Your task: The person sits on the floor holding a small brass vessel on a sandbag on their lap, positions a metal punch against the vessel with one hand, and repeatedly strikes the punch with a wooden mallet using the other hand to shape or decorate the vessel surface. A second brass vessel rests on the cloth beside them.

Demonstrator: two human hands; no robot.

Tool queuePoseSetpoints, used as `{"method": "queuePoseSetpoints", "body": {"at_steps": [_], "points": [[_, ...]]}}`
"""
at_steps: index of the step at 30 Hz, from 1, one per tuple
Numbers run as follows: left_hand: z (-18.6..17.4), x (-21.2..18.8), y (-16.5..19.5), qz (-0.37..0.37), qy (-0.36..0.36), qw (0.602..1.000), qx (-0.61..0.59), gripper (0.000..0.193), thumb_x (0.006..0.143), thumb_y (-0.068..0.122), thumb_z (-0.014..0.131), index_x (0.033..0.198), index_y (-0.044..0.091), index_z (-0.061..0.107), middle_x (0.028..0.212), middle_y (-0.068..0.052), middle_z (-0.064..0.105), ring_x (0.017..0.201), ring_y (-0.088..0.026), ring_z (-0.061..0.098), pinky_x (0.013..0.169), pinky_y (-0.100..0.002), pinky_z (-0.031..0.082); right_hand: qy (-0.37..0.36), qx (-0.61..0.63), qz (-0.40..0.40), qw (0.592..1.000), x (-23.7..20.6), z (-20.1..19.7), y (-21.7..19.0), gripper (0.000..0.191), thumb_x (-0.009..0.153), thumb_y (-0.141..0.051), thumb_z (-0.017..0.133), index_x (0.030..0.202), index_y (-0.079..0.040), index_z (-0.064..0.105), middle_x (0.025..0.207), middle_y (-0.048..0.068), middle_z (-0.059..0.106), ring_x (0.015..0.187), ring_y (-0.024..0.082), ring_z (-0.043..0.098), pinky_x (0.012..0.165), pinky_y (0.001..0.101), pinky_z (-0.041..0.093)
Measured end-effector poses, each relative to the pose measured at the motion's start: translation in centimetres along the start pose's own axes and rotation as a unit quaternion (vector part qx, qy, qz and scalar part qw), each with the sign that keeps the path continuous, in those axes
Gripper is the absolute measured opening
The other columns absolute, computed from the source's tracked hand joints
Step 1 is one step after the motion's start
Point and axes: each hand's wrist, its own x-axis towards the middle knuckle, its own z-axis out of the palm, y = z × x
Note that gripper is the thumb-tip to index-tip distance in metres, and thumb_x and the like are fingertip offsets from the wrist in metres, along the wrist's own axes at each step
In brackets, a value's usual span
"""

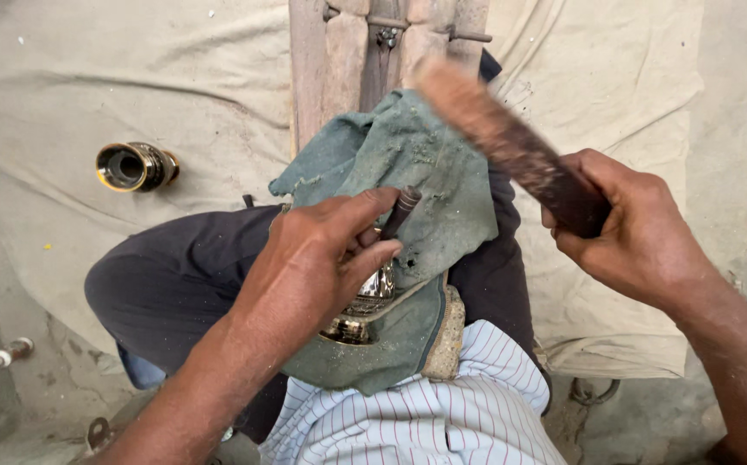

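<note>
My left hand (317, 258) holds a thin dark metal punch (402, 209) upright against a shiny engraved metal piece (365, 310). That piece rests on a worn green cloth (425, 164) draped over my lap. My right hand (627, 224) is shut on the dark handle of a wooden mallet (511, 146). The mallet is raised above and to the right of the punch, and its far end is blurred.
A brass-coloured cup-shaped part (135, 166) lies on its side on the beige ground sheet (89, 77) at left. A wooden post with bolts (373, 52) stands ahead. A small tool (7, 353) lies on the concrete at lower left.
</note>
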Motion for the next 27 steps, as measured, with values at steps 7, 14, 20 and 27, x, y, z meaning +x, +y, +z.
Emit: {"method": "queuePoseSetpoints", "body": {"at_steps": [7, 14, 20, 27], "points": [[-0.1, 0.1, -1.0, -0.057, -0.047, 0.997, -0.024, 0.047, 0.084, 0.016, 0.082, 0.127, 0.008, 0.066, 0.081, -0.008, 0.075, 0.066, -0.014, 0.072, 0.057, -0.030, 0.060, -0.002, -0.029, -0.008, 1.000, -0.8, -0.3, 0.2, 0.041, 0.078, 0.005, 0.070, 0.114, -0.010, 0.059, 0.082, 0.004, 0.067, 0.068, 0.016, 0.067, 0.061, 0.0340, 0.058], [0.2, 0.0, -1.3, -0.046, -0.049, 0.997, -0.040, 0.045, 0.084, 0.014, 0.082, 0.126, 0.007, 0.067, 0.084, -0.006, 0.076, 0.069, -0.011, 0.073, 0.058, -0.028, 0.062, -0.045, -0.207, 0.023, 0.977, -1.1, -0.9, 1.1, 0.044, 0.089, -0.005, 0.073, 0.128, -0.020, 0.062, 0.085, -0.001, 0.071, 0.071, 0.015, 0.067, 0.064, 0.0297, 0.061], [-0.1, 0.2, -1.3, -0.035, -0.058, 0.996, -0.055, 0.047, 0.084, 0.016, 0.081, 0.128, 0.006, 0.066, 0.083, -0.007, 0.075, 0.066, -0.012, 0.070, 0.055, -0.029, 0.059, -0.051, -0.211, 0.018, 0.976, -0.9, -0.3, 1.0, 0.044, 0.085, -0.005, 0.072, 0.125, -0.018, 0.063, 0.084, 0.000, 0.069, 0.066, 0.011, 0.068, 0.064, 0.0288, 0.061], [-0.4, 0.5, -1.3, -0.033, -0.087, 0.993, -0.070, 0.047, 0.086, 0.017, 0.079, 0.130, 0.007, 0.066, 0.079, -0.007, 0.074, 0.064, -0.012, 0.069, 0.054, -0.029, 0.058, -0.039, -0.160, 0.039, 0.986, -1.6, 0.1, -0.1, 0.031, 0.087, -0.006, 0.074, 0.114, -0.017, 0.063, 0.083, 0.003, 0.067, 0.069, 0.017, 0.066, 0.063, 0.0316, 0.059]]}}
